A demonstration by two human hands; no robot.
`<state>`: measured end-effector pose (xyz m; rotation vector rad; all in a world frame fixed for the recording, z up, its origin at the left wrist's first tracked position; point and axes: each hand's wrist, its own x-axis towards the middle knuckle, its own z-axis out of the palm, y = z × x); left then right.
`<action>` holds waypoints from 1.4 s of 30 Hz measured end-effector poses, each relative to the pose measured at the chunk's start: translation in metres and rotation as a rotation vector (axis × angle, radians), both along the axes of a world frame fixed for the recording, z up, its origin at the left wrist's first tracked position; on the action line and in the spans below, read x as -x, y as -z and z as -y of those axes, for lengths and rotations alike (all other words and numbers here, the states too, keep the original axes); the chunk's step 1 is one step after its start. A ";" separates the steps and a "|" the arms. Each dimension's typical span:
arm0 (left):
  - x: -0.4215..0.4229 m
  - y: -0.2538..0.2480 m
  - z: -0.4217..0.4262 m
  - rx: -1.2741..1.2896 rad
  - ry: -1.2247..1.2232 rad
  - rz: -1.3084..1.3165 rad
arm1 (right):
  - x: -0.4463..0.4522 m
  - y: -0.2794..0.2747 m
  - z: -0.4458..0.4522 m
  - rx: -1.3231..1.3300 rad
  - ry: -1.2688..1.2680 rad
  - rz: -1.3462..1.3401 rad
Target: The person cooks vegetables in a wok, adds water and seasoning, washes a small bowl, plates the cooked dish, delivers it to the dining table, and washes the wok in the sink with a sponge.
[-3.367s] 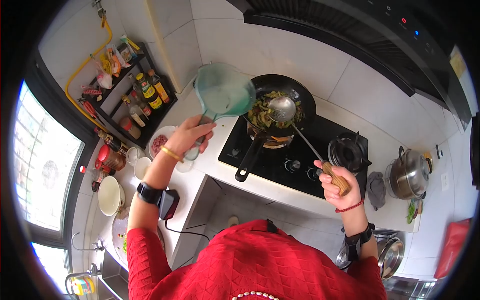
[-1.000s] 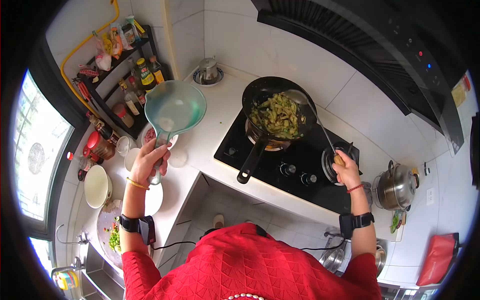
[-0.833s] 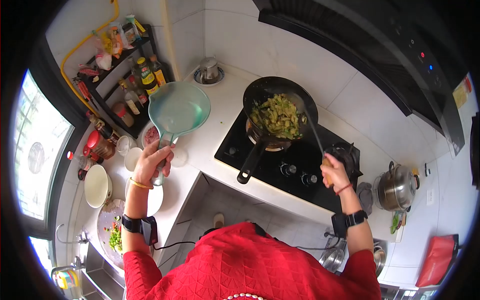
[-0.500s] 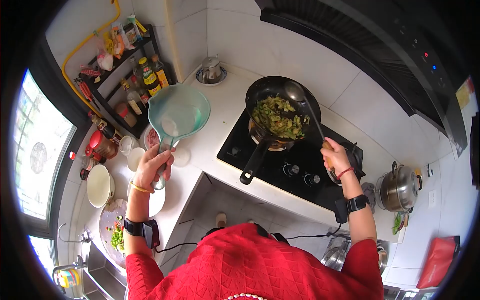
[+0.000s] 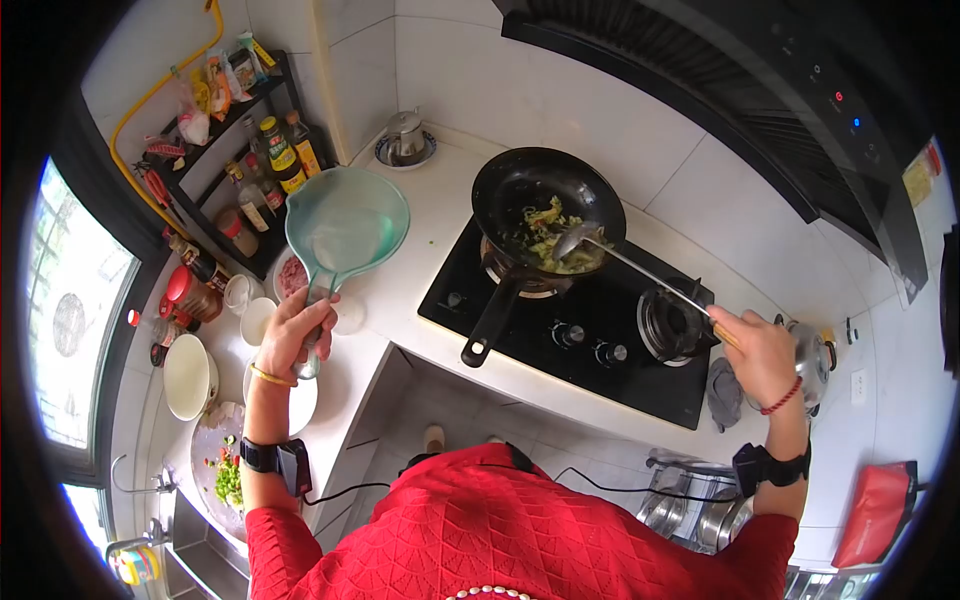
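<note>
My left hand (image 5: 296, 332) is closed around the handle of a translucent green water scoop (image 5: 348, 215), which it holds up over the counter. My right hand (image 5: 758, 358) grips the wooden end of a metal ladle (image 5: 655, 274). The ladle's bowl rests among the cooked, chopped green vegetables (image 5: 546, 228) in the lower right of a black wok (image 5: 500, 190). The wok sits over the left burner, its long handle pointing toward me, touched by neither hand. What the scoop contains, if anything, is hard to make out.
The black gas stove (image 5: 560, 365) has a second burner (image 5: 675, 325) at right, with a grey cloth (image 5: 724, 392) beside it. Left are sauce bottles (image 5: 283, 160) on a rack, a plate of raw meat (image 5: 292, 277), a white bowl (image 5: 190, 377) and chopped peppers (image 5: 229, 480) on a board.
My right hand has moved right and down, and the ladle's bowl has dropped from the wok's upper right into the vegetables, now bunched lower right. My left hand still holds the scoop up.
</note>
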<state>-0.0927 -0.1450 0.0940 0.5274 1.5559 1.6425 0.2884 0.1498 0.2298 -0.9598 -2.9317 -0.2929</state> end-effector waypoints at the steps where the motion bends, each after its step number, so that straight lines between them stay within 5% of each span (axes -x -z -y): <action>1: 0.000 -0.001 0.000 0.008 0.006 -0.010 | -0.005 -0.003 0.000 0.032 0.030 0.015; 6: -0.003 -0.008 -0.005 0.027 0.023 -0.024 | -0.010 0.035 -0.029 0.104 -0.014 -0.050; 12: -0.004 -0.012 -0.006 0.034 0.037 -0.039 | 0.001 0.114 -0.081 0.318 -0.037 -0.525; 16: -0.003 -0.010 -0.005 0.020 0.042 -0.036 | 0.006 0.125 -0.069 1.000 0.519 -0.662; 22: -0.004 -0.012 -0.002 0.034 0.001 -0.039 | 0.001 0.096 -0.031 1.646 0.630 -0.951; 27: -0.002 -0.010 -0.011 0.021 0.026 -0.040 | 0.048 0.153 -0.081 1.190 0.372 -0.852; 30: -0.003 -0.011 -0.012 0.020 0.029 -0.030 | 0.066 0.162 -0.077 1.237 0.357 -0.769; 37: -0.006 -0.007 -0.005 0.037 0.044 -0.048 | 0.025 0.091 -0.066 0.653 0.236 -0.420; 40: -0.005 -0.003 -0.009 0.008 0.060 -0.030 | 0.009 0.113 -0.085 0.463 0.180 -0.391; 42: -0.004 -0.004 -0.008 0.007 0.047 -0.035 | -0.003 0.100 -0.059 0.683 0.355 -0.423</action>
